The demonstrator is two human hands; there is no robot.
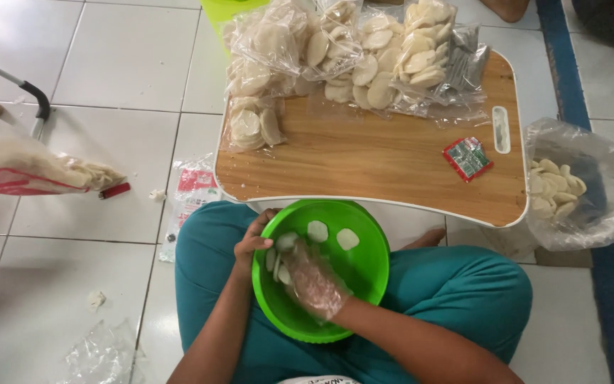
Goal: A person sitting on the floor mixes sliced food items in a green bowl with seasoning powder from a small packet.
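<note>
right hand (314, 283) in clear plastic glove, fingers together over pale round crackers (283, 250), grip hidden | left hand (252, 244) fingers curled on rim of green bowl (364, 274) in lap | small red-green packet (467, 158) on wooden tray table (378, 160) | clear cracker bags (349, 53) at far edge, tops cut off

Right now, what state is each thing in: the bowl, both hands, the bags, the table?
green bowl: on lap, a few white crackers inside
left hand: bare, gripping the bowl's rim
right hand: in clear plastic glove, inside bowl on crackers
packed cracker bags: filled, piled on table
wooden lap table: upright on floor
open bag: on floor, partly filled
</note>
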